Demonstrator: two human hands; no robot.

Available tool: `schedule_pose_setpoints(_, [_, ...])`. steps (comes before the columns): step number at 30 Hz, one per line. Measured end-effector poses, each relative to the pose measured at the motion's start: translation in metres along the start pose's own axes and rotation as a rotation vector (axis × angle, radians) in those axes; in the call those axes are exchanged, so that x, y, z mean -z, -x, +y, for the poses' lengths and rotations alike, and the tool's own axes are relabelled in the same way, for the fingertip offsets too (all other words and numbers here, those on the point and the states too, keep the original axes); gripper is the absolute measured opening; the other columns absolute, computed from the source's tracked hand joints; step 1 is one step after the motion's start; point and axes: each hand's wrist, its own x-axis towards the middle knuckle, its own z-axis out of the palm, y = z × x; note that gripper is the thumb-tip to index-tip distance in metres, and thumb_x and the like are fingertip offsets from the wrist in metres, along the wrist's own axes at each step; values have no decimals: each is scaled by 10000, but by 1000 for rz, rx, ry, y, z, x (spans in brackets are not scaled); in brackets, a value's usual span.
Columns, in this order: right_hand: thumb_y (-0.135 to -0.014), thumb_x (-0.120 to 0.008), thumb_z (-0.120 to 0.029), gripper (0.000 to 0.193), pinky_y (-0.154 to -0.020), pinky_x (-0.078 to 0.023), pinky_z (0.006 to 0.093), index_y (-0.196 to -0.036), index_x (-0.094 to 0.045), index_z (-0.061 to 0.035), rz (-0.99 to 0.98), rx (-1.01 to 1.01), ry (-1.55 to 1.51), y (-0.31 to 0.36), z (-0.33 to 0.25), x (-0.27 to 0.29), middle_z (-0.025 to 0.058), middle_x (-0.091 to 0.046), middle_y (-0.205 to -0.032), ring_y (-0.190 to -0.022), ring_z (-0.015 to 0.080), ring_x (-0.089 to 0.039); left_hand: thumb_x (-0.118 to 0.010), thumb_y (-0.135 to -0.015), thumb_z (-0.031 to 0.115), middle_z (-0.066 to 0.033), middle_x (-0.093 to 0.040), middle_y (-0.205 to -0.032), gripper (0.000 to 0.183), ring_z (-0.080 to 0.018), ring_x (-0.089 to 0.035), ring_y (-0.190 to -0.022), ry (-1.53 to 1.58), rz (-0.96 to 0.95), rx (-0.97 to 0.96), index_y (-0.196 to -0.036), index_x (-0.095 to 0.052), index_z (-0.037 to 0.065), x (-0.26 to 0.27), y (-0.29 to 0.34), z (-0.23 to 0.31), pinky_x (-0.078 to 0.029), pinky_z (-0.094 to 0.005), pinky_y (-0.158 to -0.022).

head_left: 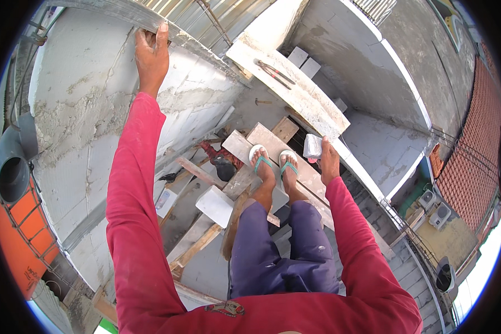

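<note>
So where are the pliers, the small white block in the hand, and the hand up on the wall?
pliers (275, 73), head view, middle of the handles
white block (312, 146), head view, its top face
left hand (152, 53), head view, back of the hand gripping the wall top

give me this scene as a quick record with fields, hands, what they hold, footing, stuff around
left hand: left hand raised, gripping the top edge of the grey block wall
right hand: right hand low, holding a small white block
footing: feet in teal flip-flops on wooden planks
on wall top ahead: pliers lying on a rough ledge
below: loose white block, dark bucket
far right: red tiled roof
</note>
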Motion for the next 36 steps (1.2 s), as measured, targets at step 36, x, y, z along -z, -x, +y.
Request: schedule_pose_setpoints(36, [-1041, -595, -497, 412, -514, -266, 207, -1057, -647, -89, -603, 234, -490, -88, -181, -196, -50, -552, -823, -605, 44, -324, -786, -894, 317, -159, -723, -828, 499, -228, -709, -754, -432, 516, -299, -1144, -654, -95, -10, 56, -65, -539, -400, -653])
